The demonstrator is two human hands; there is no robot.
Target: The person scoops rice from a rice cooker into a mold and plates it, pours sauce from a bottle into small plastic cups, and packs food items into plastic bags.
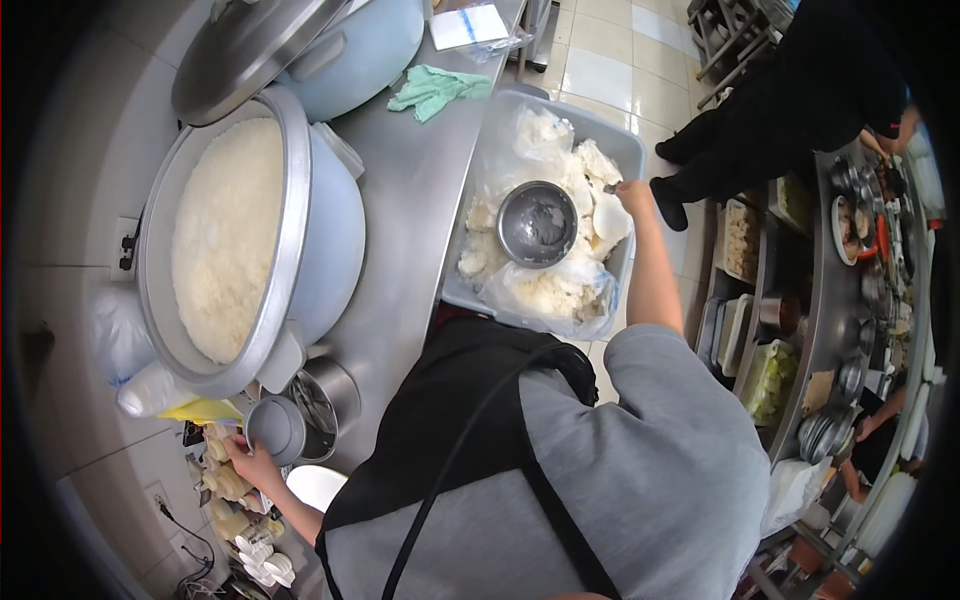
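My left hand grips the rim of a small grey bowl, which is tilted with its inside facing up, beside a steel pot with metal utensils in it. Over a large grey plastic tub, my right hand is closed around a short dark handle. A smooth white rice paddle shows just below that hand, though its join to the handle is unclear. The tub holds clumps of white rice, partly in clear plastic bags. A round metal bowl with residue inside rests on the rice.
A big rice cooker full of rice stands on the steel counter, its lid leaning behind. A green cloth lies nearby. One person in dark clothes stands at the right, by shelves of food trays.
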